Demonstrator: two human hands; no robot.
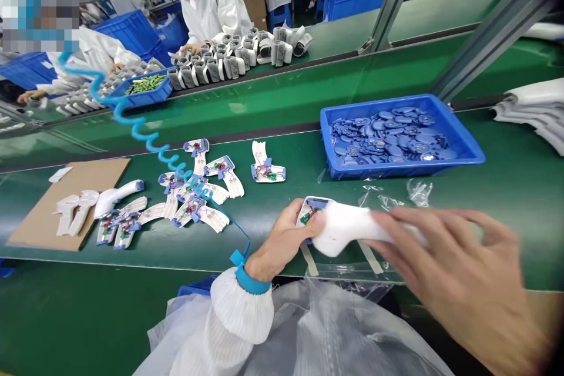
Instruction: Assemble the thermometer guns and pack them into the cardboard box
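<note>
White plastic gun-shaped housing [352, 232] sat sideways over the belt's near edge, circuit board [309, 212] showing at its open left end.

Left hand [284, 241] grips white plastic housing [346, 229] at 6 o'clock; right hand [453, 270] overlies it; blue parts tray [403, 169] at 2 o'clock.

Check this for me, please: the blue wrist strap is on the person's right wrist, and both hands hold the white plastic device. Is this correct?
No: the head view shows the blue wrist strap on the left hand, not the right hand. Both hands do hold the white plastic device.
</note>
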